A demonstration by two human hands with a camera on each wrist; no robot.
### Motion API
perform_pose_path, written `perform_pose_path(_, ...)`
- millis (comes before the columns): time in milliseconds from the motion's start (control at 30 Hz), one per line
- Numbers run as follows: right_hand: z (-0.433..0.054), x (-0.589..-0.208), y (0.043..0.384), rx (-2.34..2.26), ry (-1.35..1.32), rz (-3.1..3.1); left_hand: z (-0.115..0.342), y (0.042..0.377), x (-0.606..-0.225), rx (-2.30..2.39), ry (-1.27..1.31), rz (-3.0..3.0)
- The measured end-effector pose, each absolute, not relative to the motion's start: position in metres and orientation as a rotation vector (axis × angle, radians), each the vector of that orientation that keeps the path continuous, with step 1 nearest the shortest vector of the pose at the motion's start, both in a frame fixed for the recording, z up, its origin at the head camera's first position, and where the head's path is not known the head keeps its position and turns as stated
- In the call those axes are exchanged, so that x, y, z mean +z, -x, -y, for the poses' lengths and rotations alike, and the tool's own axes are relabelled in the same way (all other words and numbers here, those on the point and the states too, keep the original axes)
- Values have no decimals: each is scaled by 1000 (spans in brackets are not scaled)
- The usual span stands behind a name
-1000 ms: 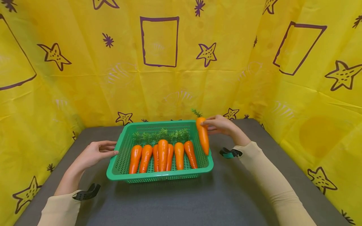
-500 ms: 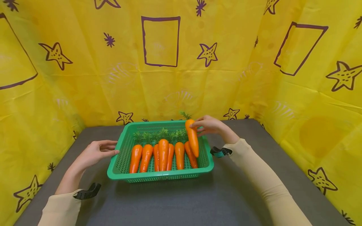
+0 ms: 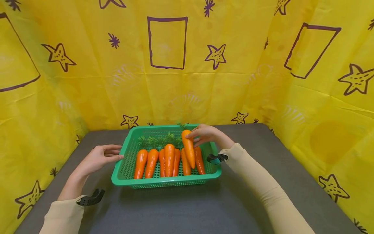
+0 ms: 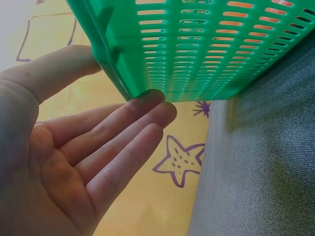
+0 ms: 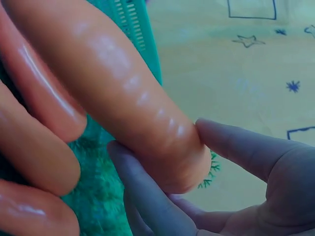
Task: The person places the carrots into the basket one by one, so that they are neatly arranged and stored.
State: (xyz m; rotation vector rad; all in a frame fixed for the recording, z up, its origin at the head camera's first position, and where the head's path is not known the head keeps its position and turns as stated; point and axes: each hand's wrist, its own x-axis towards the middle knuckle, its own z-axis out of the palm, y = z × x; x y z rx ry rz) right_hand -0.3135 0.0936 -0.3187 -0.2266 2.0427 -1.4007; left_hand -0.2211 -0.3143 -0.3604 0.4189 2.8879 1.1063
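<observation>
An orange carrot (image 3: 188, 149) with a green leafy top hangs tilted over the right part of a green plastic basket (image 3: 166, 182). My right hand (image 3: 205, 134) pinches its thick upper end between thumb and fingers. In the right wrist view the held carrot (image 5: 123, 88) crosses above other carrots (image 5: 34, 142). Several carrots (image 3: 168, 161) lie side by side in the basket, tops toward the back. My left hand (image 3: 100, 157) holds the basket's left rim, thumb at the rim's edge. From the left wrist, my fingers (image 4: 123, 162) look nearly straight, tips against the basket's side.
The basket stands on a dark grey table (image 3: 163, 211). Yellow cloth (image 3: 122, 91) printed with purple starfish and frames closes off the back and both sides. Dark bands (image 3: 217, 158) sit on both wrists.
My right hand has carried the carrot leftward and down, from over the basket's right rim to above the carrots inside. My left hand stays at the left rim.
</observation>
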Motion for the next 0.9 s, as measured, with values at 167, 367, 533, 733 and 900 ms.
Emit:
perform_pose_path(167, -85, -327, 316, -1365, 238, -2025, 314, 222, -360, 1111, -408, -2889)
perform_pose_path(367, -76, -336, 318, -1328, 177, -2015, 313, 221, -359, 1132, -414, -2872)
perform_pose_path(533, -70, -343, 318, -1327, 146, -2005, 313, 220, -359, 1139, -416, -2870)
perform_pose_path(733, -65, -350, 318, -1291, 135, -2017, 314, 220, -360, 1130, -408, -2877)
perform_pose_path(900, -63, -355, 317, -1262, 150, -2028, 314, 220, -360, 1142, -410, -2870)
